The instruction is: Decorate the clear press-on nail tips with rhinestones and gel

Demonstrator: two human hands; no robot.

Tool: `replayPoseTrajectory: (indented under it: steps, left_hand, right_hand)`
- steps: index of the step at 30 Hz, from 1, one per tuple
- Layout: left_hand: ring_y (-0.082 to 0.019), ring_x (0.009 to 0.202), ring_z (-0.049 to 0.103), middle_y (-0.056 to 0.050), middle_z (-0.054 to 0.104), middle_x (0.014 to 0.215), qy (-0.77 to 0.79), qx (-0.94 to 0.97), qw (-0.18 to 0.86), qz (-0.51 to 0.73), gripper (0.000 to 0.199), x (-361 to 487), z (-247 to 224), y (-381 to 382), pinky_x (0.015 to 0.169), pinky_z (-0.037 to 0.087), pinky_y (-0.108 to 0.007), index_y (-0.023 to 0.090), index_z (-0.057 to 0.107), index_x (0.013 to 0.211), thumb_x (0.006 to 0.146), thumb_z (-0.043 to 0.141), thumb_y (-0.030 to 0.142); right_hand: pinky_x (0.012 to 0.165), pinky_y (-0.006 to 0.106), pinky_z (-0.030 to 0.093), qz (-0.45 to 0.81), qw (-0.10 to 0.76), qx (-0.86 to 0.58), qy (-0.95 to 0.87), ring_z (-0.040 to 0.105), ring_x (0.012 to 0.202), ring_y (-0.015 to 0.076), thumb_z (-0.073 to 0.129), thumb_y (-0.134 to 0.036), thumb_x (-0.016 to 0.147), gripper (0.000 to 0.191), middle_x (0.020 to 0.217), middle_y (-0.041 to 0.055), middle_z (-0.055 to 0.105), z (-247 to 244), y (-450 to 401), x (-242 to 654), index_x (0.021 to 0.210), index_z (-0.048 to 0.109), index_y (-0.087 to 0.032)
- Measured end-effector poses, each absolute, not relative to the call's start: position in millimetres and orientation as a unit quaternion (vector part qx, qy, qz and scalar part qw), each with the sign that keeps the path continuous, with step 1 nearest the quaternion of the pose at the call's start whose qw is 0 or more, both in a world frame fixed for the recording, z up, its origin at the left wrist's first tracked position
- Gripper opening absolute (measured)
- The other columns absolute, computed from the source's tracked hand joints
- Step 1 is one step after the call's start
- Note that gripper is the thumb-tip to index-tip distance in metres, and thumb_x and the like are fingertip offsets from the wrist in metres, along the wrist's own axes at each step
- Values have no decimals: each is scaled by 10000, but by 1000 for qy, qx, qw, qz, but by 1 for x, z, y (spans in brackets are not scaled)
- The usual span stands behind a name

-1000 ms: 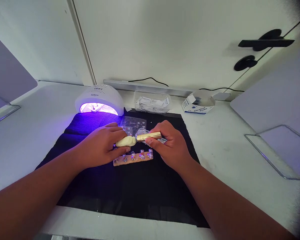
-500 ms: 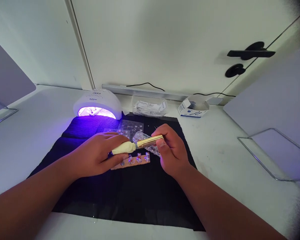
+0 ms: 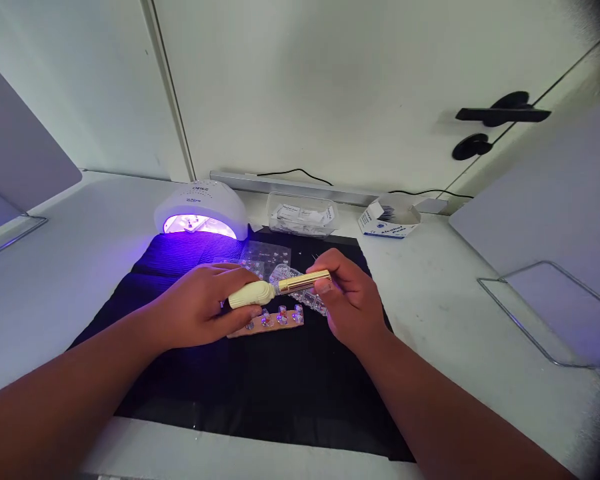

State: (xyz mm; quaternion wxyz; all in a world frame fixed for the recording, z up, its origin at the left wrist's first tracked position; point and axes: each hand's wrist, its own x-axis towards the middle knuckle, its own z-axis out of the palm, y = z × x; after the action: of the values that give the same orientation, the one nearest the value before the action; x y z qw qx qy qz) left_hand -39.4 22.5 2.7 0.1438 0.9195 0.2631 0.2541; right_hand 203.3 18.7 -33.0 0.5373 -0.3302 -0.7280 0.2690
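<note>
My left hand [image 3: 207,303] is closed round a cream, ridged nail polish bottle [image 3: 253,294], which lies nearly level. My right hand [image 3: 353,300] pinches the long gold cap [image 3: 305,281] between thumb and fingers. A short pale neck shows between bottle and cap; whether they are still joined I cannot tell. Just below the bottle, a tan strip [image 3: 280,323] carries several shiny decorated nail tips [image 3: 283,315], its left end partly hidden by my left hand. Behind the cap lies a clear compartment case [image 3: 287,272] with small decorations, partly covered by my right hand.
A white nail lamp [image 3: 200,203] glows violet at the back left of the black mat [image 3: 260,387]. Clear sheets [image 3: 267,253] lie behind my hands. Farther back are a plastic tub [image 3: 303,215] of packets and an open alcohol pad box [image 3: 390,221]. Wire-legged panels flank the table.
A little more of the neck shows between the bottle and the gold cap. The whole view has shifted slightly; both hands keep their grip.
</note>
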Motion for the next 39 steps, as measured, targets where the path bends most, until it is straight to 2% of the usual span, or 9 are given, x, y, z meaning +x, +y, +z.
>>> replayPoseTrajectory:
  steps: [12,21,29,33,39]
  left_hand:
    - [-134,642,527,-4,593,728,266,920,145,248,146,-40,-1,24,594,370,-267,176,575,930,942,528,314]
    - [-139,660,538,-4,598,740,263,921,139,249,121,-42,0,24,606,360,-262,172,572,965,938,546,288]
    - [-122,640,515,11,564,713,251,916,152,272,121,-44,-2,29,600,365,-248,160,581,936,931,564,280]
    - [-126,662,550,-3,603,745,249,915,152,278,135,-45,-3,32,610,396,-243,162,592,954,930,567,293]
    - [-117,667,570,-3,639,769,251,907,148,304,145,-48,-8,35,628,437,-236,177,608,1004,930,575,298]
  right_hand:
    - [622,305,409,264,506,-370,-733,513,696,147,558,-402,928,215,770,4,524,-30,19,204,828,617,-221]
    - [551,272,361,374,594,-355,-617,431,576,115,609,-379,891,206,669,-24,518,-36,25,206,765,630,-218]
    - [569,299,355,375,641,-382,-550,416,563,135,603,-400,835,243,592,-13,497,-39,40,215,677,594,-216]
    - [555,295,342,390,617,-383,-566,410,550,132,592,-386,829,236,585,-17,487,-38,39,215,667,584,-214]
    - [544,283,319,382,523,-390,-654,398,548,118,555,-314,837,215,591,-34,455,-33,30,209,654,560,-203]
